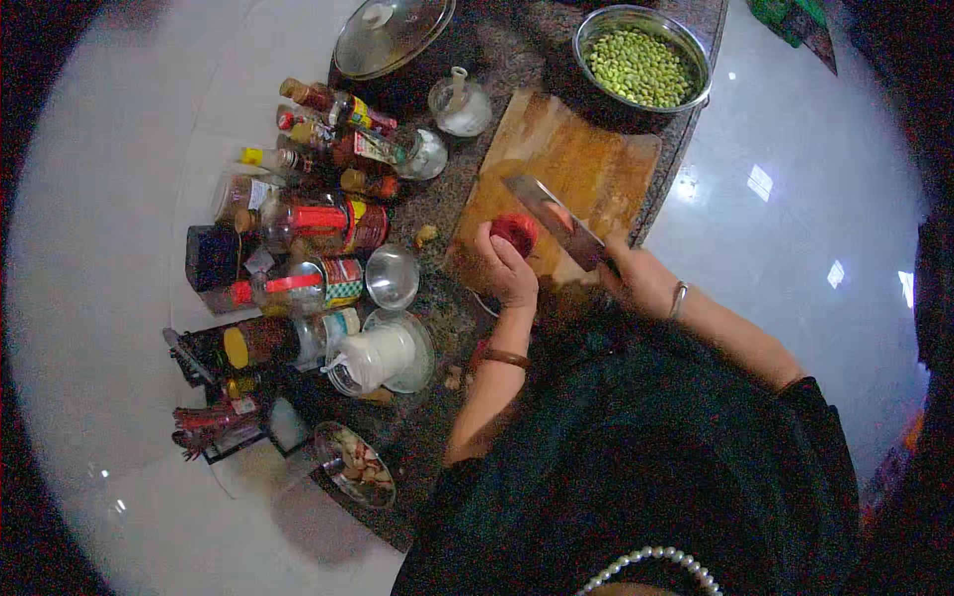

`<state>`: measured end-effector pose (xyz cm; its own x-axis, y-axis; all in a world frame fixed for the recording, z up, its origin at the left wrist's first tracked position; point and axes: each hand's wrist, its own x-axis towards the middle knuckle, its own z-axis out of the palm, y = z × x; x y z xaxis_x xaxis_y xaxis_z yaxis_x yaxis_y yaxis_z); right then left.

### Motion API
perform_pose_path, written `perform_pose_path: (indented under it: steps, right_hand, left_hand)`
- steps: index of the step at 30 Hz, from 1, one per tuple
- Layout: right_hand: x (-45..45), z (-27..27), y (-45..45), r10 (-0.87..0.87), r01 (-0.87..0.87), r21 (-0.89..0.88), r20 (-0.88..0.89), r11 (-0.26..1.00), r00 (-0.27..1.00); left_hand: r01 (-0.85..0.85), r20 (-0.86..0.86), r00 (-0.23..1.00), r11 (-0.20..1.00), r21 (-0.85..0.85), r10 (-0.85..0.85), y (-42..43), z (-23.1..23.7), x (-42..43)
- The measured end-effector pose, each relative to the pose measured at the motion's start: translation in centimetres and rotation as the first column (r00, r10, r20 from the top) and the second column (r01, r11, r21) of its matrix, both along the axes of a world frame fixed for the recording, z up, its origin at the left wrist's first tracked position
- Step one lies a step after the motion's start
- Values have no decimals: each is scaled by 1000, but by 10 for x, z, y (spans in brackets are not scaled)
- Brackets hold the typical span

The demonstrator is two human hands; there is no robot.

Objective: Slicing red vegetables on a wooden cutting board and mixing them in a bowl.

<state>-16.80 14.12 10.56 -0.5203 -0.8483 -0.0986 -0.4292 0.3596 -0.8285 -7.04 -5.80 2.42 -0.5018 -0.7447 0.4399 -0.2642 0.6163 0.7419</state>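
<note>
My left hand [508, 267] is wrapped around a round, dark red fruit or vegetable [516, 234], with part of it hidden by the fingers. It is held over the left side of a wooden cutting board [574, 160]. In my right hand [642, 277] is the handle of a broad kitchen knife [563, 223]. The blade slants up and left above the board, a short gap from the red piece. A pinkish patch shows on the blade; I cannot tell whether it is a reflection or a slice.
A steel pot of green beans [641, 68] stands beyond the board, near the counter edge. Left are sauce bottles [320, 216], a salt jar [460, 104], a small glass bowl [392, 276] and a white-filled jar [376, 354]. A glass-lidded pan [393, 37] sits behind; a dish of food pieces [355, 463] lies lower left.
</note>
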Motion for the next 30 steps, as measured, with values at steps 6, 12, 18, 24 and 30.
perform_pose_path:
  steps: [6, 12, 18, 24, 30]
  right_hand:
    - [2, 5, -1, 88, -106, 215, 92, 971, 992]
    - [2, 7, -11, 137, -184, 322, 163, 929, 977]
    - [4, -14, -24, 164, -176, 191, 78, 966, 983]
    - [6, 12, -32, 128, -155, 355, 98, 922, 987]
    - [4, 4, -4, 24, -38, 114, 124, 993, 992]
  left_hand:
    - [24, 78, 997, 999, 48, -28, 2, 3, 1]
    - [-21, 112, 994, 1000, 6, 21, -2, 3, 5]
    - [63, 175, 984, 967, -246, -20, 1, 17, 0]
    - [96, -11, 995, 995, -28, -96, 8, 19, -2]
    - [-24, 134, 990, 997, -72, 34, -3, 4, 7]
